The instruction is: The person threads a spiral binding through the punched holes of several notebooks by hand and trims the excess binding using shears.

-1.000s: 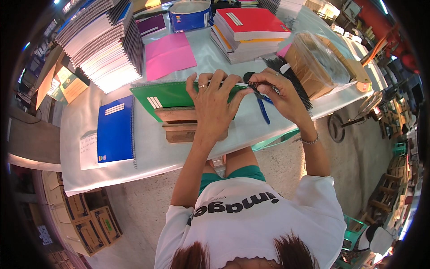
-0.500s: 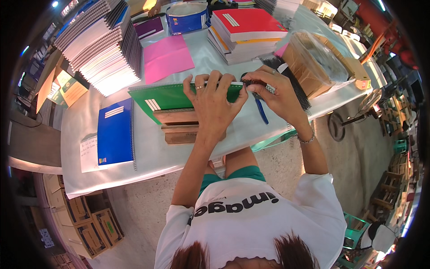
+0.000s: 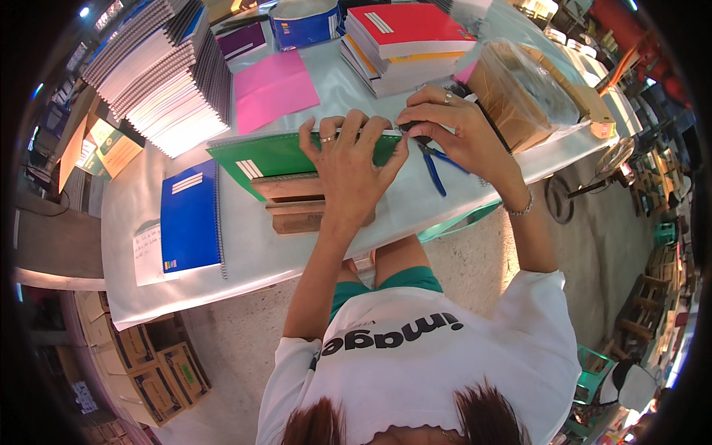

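Observation:
A green spiral notebook (image 3: 259,157) lies on a stack of wooden blocks (image 3: 300,208) near the table's front edge. My left hand (image 3: 348,169) presses down on it, with the fingers curled over its far, spiral-bound edge. My right hand (image 3: 454,132) is at the notebook's right end, beside the left fingertips. It grips pliers with blue handles (image 3: 437,176), and the handles stick out toward me below the hand. The plier jaws are hidden under my fingers.
A blue notebook (image 3: 189,219) and a white paper slip (image 3: 148,252) lie to the left. A pink sheet (image 3: 274,85), a tall stack of spiral notebooks (image 3: 159,81), a red-topped stack (image 3: 404,37), a blue tub (image 3: 304,22) and a plastic bag of brown goods (image 3: 519,89) ring the table. Cardboard boxes (image 3: 159,363) stand below.
My right hand has shifted with the pliers toward the notebook's far right corner, closer to my left fingertips. My left hand stays pressed on the notebook.

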`<state>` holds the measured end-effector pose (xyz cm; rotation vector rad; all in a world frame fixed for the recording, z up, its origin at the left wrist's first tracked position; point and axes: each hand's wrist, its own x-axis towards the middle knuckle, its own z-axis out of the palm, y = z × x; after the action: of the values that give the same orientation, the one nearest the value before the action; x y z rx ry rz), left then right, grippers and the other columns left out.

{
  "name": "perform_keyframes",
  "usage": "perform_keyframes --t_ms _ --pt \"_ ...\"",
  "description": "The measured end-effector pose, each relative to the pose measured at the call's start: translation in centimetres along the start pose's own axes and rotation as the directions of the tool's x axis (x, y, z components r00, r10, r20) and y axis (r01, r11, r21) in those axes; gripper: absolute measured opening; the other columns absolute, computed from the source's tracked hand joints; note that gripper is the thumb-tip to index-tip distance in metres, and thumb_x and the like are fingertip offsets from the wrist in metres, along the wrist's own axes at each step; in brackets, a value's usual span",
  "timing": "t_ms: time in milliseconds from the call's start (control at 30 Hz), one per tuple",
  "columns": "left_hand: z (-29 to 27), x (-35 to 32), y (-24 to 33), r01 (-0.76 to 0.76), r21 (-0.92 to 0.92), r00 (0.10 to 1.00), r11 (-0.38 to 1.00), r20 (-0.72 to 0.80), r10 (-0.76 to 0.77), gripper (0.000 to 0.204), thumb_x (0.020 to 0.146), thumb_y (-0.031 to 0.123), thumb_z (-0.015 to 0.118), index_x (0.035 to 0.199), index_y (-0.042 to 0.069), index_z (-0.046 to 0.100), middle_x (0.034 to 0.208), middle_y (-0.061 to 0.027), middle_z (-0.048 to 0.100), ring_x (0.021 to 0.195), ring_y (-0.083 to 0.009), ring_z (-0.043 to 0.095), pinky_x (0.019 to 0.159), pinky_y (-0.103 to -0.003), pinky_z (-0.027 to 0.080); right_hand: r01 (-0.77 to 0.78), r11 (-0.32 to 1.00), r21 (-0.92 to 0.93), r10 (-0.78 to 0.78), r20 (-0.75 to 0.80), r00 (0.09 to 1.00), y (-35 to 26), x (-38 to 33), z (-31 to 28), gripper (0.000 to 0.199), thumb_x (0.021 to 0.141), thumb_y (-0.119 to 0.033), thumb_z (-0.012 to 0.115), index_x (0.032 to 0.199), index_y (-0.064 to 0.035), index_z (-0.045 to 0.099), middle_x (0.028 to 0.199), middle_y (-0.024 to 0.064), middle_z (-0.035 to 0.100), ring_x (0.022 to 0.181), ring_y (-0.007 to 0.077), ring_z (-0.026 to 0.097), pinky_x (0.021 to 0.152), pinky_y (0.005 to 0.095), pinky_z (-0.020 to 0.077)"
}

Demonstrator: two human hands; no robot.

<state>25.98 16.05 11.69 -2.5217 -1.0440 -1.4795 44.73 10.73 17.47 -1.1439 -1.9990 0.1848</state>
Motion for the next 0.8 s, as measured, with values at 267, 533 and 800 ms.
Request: perform_keyframes --t_ms 267,533,800 --pt "-0.2 0.1 -0.2 0.005 -0.016 1.000 1.000 0.030 -0.005 0.024 0.085 0.036 0.078 0.098 0.016 0.073 0.096 0.0012 0.059 0.103 -0.0230 0.051 0.113 -0.052 0.021 -0.020 0.999 0.051 0.016 0.082 0.997 0.4 0.2 -0.2 0.020 0.091 -0.003 0.070 0.110 -0.0001 0.069 0.107 0.0109 0.064 0.094 0.0306 0.064 0.083 0.0358 0.0495" --pt "-0.4 -0.8 -0.3 -0.005 -0.009 0.999 1.000 0.038 0.005 0.025 0.083 0.037 0.079 0.100 0.019 0.073 0.098 0.0028 0.059 0.106 -0.0214 0.050 0.111 -0.053 0.021 -0.146 0.986 0.080 0.147 -0.013 0.989 -1.3 -1.4 0.8 0.023 0.088 0.003 0.071 0.111 -0.0012 0.072 0.109 0.0101 0.066 0.094 0.0257 0.066 0.082 0.0314 0.0527" --pt "0.4 -7.2 -0.2 -0.067 0.102 0.980 0.993 -0.179 0.085 0.029 0.075 0.040 0.085 0.100 0.029 0.076 0.106 0.0083 0.059 0.112 -0.0158 0.048 0.112 -0.052 0.016 -0.084 0.995 0.048 0.082 0.030 0.996 -3.6 -4.5 1.5 0.032 0.082 0.008 0.073 0.112 -0.0063 0.072 0.106 0.0106 0.064 0.098 0.0301 0.064 0.079 0.0374 0.0540"
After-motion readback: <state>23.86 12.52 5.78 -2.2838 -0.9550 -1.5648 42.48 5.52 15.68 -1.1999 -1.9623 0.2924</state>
